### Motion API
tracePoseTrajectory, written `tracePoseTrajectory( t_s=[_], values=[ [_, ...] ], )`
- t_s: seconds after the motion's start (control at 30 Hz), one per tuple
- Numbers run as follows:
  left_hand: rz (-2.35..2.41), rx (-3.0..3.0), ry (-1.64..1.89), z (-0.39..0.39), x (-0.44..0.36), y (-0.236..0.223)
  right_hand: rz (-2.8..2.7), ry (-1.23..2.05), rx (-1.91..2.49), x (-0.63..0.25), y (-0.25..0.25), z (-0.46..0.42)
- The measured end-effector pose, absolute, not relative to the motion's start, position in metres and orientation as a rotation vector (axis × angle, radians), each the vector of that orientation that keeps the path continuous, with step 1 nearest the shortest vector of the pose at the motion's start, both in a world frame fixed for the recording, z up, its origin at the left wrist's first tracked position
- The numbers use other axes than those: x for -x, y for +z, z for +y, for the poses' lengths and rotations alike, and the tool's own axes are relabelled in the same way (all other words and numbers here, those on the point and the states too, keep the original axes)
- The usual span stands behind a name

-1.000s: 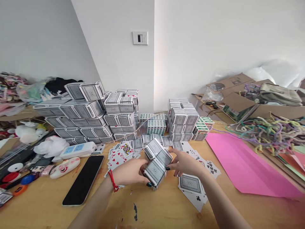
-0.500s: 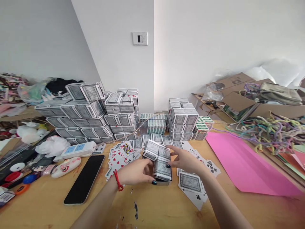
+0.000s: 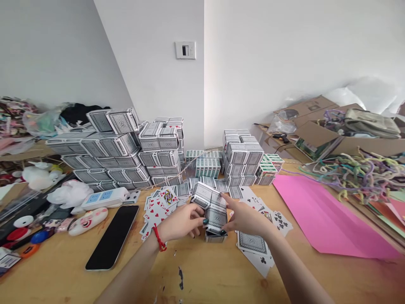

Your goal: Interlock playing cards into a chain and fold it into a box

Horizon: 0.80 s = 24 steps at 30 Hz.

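A block folded from playing cards (image 3: 217, 214), grey-patterned backs outward, rests on the wooden table between my hands. It looks like cubes joined together, with a flap lifted at the near edge. My left hand (image 3: 183, 221) curls against its left side, thumb near the front corner. My right hand (image 3: 243, 215) grips its right side, fingers along the top and the thumb at the near edge. Loose face-up cards (image 3: 158, 209) lie left of the block. A small pile of cards, a face-down one on top (image 3: 252, 243), lies by my right wrist.
Stacked card cubes (image 3: 110, 145) rise at the back left, with another stack (image 3: 242, 154) at the back right. Green card boxes (image 3: 208, 167) stand between them. A black phone (image 3: 112, 238) lies left, pink paper (image 3: 329, 219) right, pipe cleaners (image 3: 363, 179) beyond it.
The block has turned from a slant to nearly straight toward me. My left hand has shifted from the near left corner up along its side; my right thumb has moved to the near edge.
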<state>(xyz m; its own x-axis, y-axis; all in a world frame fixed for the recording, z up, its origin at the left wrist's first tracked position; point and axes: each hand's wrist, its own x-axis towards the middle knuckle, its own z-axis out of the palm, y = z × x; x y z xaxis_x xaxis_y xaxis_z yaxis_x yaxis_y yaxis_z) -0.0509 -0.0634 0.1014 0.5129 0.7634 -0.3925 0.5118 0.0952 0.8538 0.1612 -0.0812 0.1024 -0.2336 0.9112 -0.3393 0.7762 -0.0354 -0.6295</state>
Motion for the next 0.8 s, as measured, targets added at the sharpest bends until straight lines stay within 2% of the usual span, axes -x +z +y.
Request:
tracePoseTrajectory(
  t_s=[0.43, 0.8],
  values=[
    [1.07, -1.526, 0.299, -0.061, 0.044, 0.08, -2.181, 1.058, 1.918, -0.159, 0.104, -0.082],
    [1.075, -1.587, 0.434, -0.063, 0.038, 0.088, -2.245, 1.023, 1.922, -0.16, 0.104, -0.084]
  ],
)
